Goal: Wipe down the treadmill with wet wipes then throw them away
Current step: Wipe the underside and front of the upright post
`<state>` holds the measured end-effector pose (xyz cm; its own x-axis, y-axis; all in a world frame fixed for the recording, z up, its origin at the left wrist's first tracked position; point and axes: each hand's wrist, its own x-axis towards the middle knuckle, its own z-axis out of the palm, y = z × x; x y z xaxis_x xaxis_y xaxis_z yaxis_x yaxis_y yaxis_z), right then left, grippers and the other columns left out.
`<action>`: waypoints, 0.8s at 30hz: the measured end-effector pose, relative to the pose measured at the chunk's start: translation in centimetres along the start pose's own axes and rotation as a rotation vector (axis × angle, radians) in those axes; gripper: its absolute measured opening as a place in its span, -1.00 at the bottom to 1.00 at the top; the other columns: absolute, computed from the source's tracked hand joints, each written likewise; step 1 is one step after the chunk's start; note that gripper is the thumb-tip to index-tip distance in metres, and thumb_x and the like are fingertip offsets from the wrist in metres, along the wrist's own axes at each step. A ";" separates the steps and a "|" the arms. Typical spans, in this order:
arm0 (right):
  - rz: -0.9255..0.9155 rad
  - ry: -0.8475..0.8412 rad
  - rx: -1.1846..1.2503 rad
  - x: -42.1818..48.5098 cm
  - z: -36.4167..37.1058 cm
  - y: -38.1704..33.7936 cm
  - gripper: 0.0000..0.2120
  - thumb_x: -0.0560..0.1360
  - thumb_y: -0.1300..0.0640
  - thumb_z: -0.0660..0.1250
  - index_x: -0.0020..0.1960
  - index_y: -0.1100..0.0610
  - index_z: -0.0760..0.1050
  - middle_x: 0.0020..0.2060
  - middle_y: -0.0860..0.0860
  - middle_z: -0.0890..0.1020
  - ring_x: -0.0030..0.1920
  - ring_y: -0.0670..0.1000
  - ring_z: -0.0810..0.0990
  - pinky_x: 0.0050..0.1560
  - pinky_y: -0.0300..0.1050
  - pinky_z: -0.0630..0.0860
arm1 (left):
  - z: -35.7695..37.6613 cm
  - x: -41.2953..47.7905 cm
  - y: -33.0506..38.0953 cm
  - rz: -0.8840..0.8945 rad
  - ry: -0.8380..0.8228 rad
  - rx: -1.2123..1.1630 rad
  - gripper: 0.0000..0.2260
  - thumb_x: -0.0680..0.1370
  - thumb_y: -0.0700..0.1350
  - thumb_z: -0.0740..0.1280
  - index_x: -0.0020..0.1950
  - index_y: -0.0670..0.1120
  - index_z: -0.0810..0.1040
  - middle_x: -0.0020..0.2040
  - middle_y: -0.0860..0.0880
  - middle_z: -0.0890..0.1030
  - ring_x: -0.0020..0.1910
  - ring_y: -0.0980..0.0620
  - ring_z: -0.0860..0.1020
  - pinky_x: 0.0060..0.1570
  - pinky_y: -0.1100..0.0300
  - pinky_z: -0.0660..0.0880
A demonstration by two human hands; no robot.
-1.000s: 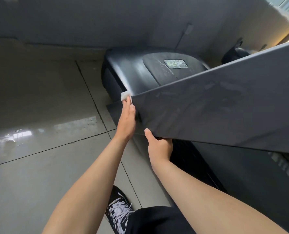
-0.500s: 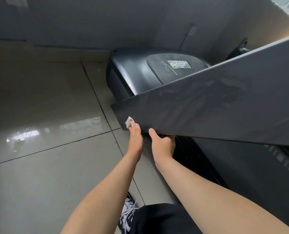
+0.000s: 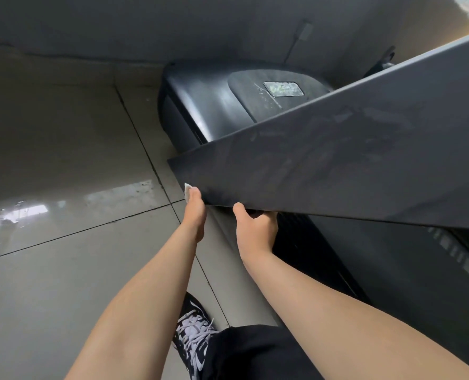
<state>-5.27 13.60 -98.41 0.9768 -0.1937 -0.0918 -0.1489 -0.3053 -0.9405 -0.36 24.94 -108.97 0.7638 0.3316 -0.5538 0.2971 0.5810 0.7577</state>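
Glossy tiled floor [image 3: 63,270] lies open to the left of the treadmill [image 3: 214,105], whose hood sits against the wall [image 3: 173,23]. Its long dark panel [image 3: 337,165] slants from a low near-left corner up and away to the right, hiding part of the hood. The right hand [image 3: 256,229] grips the panel's lower edge — fingers curled underneath. Just beside it, the left hand [image 3: 195,212] reaches that corner, fingers straight. A black shoe [image 3: 195,333] stands beside the treadmill's left edge. Under the left fingertips — a white wet wipe [image 3: 187,191], pressed against the corner.
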 end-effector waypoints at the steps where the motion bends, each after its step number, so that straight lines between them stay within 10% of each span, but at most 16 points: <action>1: -0.001 0.005 -0.005 0.1 0.0 0.0 -0.77 0.39 0.10 0.47 -0.01 -0.03 0.48 -0.01 -0.09 0.62 0.03 -0.05 0.59 0.15 -0.09 0.51 | 0.3 0.0 -0.3 -0.029 0.030 -0.023 -0.31 0.56 0.37 -0.05 0.65 0.19 -0.11 0.65 0.11 0.05 0.62 0.03 0.09 0.56 0.00 0.03; 8: -0.001 0.014 -0.038 0.0 0.1 -0.3 -0.73 0.37 0.10 0.47 0.02 -0.04 0.48 0.05 -0.07 0.62 0.10 -0.02 0.59 0.22 -0.05 0.51 | 3.7 -4.0 0.9 0.259 0.107 -0.024 -0.61 0.64 0.12 -0.04 0.47 0.19 0.20 0.59 0.13 0.07 0.59 0.06 0.03 0.45 -0.03 0.12; 12: 0.015 -0.006 -0.063 0.0 0.0 -0.4 -0.66 0.40 0.10 0.47 0.14 0.08 0.51 0.09 -0.01 0.63 0.10 0.00 0.60 0.21 -0.09 0.52 | 4.8 -6.3 -0.6 0.585 0.064 0.160 -0.53 0.73 0.02 -0.05 0.65 0.18 -0.03 0.66 0.13 -0.03 0.63 0.13 -0.11 0.55 0.13 -0.04; 24: 0.044 -0.087 0.015 -0.3 -1.0 -1.1 -0.78 0.48 0.14 0.41 0.06 -0.07 0.46 0.08 -0.08 0.61 0.08 -0.03 0.59 0.21 -0.07 0.50 | 5.0 -8.2 2.1 0.671 -0.043 0.220 -0.52 0.73 0.01 -0.07 0.67 0.11 -0.03 0.64 0.23 -0.06 0.58 0.31 -0.19 0.51 0.26 -0.11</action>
<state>-5.52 13.01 -97.05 0.9791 -0.1244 -0.1608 -0.1904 -0.2842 -0.9397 -3.12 19.71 -101.05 0.8431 0.5335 0.0675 -0.1397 0.0961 0.9855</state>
